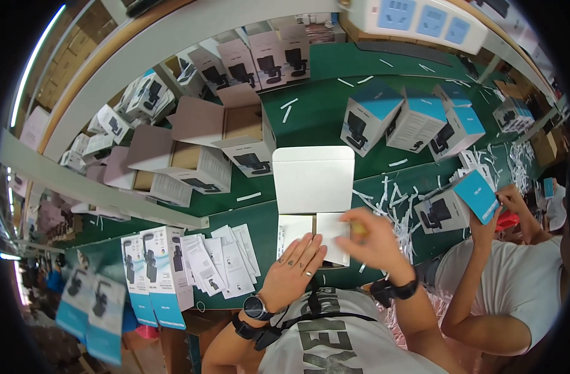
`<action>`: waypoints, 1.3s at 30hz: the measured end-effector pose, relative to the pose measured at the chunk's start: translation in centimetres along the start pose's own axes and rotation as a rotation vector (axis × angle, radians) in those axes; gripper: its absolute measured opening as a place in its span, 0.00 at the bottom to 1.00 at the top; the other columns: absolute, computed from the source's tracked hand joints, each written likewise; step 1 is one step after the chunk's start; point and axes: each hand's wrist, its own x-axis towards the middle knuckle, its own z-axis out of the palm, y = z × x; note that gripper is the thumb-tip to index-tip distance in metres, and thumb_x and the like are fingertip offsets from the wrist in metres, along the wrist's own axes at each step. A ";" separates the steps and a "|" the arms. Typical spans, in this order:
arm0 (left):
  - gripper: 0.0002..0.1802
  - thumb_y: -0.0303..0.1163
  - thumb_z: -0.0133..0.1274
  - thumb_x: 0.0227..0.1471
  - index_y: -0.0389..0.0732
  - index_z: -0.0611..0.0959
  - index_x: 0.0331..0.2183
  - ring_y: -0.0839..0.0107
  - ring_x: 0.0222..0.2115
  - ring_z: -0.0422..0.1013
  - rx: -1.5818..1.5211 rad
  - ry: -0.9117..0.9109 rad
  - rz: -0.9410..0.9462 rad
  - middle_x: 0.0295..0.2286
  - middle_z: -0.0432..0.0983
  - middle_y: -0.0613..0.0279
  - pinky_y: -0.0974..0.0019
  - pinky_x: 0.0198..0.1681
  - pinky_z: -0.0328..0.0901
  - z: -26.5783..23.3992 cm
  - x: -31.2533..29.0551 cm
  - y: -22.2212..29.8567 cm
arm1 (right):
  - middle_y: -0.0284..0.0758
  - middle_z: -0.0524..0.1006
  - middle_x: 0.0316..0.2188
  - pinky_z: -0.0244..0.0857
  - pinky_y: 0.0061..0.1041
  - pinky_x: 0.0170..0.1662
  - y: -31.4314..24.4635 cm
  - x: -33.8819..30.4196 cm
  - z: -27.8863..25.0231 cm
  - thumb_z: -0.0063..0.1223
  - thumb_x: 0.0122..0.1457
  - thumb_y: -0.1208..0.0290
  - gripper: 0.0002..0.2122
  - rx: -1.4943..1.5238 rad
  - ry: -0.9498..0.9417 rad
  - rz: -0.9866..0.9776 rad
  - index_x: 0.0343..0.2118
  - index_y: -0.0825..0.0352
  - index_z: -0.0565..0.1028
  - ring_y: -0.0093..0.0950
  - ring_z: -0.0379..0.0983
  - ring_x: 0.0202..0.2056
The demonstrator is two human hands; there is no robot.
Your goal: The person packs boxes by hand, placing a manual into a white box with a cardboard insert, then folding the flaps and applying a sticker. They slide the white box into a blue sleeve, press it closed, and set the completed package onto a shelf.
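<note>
In front of me stands a small white box, its wide flap raised at the back and its two side flaps folded inward with a narrow gap between them. My left hand lies on the left flap and near edge, fingers stretched out and a ring on one. Over the right flap hovers my right hand, smeared by motion. Something yellowish shows between its fingers, too blurred to name. Left of the box, folded printed leaflets lie in a spread pile, beside upright printed cartons in white and blue.
Open printed cartons stand at back left; closed blue-topped cartons stand at back right. White paper strips litter the green table. A co-worker's hands hold a blue-topped carton at right. A shelf bears power sockets.
</note>
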 end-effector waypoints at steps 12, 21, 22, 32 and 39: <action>0.29 0.28 0.53 0.55 0.36 0.77 0.59 0.49 0.67 0.62 -0.001 -0.085 -0.127 0.65 0.66 0.45 0.51 0.70 0.57 0.7 1.0 2.9 | 0.38 0.81 0.33 0.72 0.27 0.38 1.1 0.1 -2.9 0.66 0.55 0.76 0.15 -0.081 0.252 -0.007 0.46 0.68 0.80 0.32 0.79 0.33; 0.29 0.27 0.54 0.59 0.36 0.74 0.62 0.45 0.67 0.61 -0.236 -0.053 -0.110 0.65 0.65 0.44 0.47 0.69 0.57 -0.5 1.6 2.1 | 0.33 0.84 0.39 0.67 0.18 0.34 3.3 1.3 -4.0 0.56 0.66 0.73 0.20 0.388 0.280 0.139 0.61 0.70 0.74 0.17 0.72 0.30; 0.29 0.29 0.55 0.60 0.36 0.74 0.62 0.45 0.66 0.62 -0.293 -0.034 -0.140 0.65 0.65 0.44 0.48 0.69 0.57 -1.2 2.1 2.5 | 0.34 0.84 0.40 0.67 0.18 0.34 3.7 0.9 -3.8 0.54 0.67 0.73 0.19 0.499 0.180 0.147 0.61 0.70 0.74 0.17 0.73 0.30; 0.25 0.35 0.64 0.60 0.38 0.79 0.56 0.57 0.50 0.75 -1.317 0.054 -0.604 0.51 0.79 0.52 0.59 0.55 0.67 -0.3 -0.4 0.0 | 0.33 0.84 0.39 0.67 0.30 0.37 0.7 -1.2 -4.9 0.57 0.67 0.69 0.15 0.161 -0.213 -0.370 0.55 0.65 0.79 0.26 0.77 0.33; 0.19 0.33 0.65 0.59 0.38 0.81 0.50 0.65 0.45 0.77 -1.208 0.057 -0.486 0.45 0.81 0.59 0.61 0.50 0.70 -0.6 -1.3 -1.0 | 0.28 0.81 0.38 0.64 0.31 0.41 -3.3 4.8 3.5 0.59 0.65 0.69 0.04 -0.070 -0.283 -0.709 0.40 0.59 0.79 0.31 0.78 0.40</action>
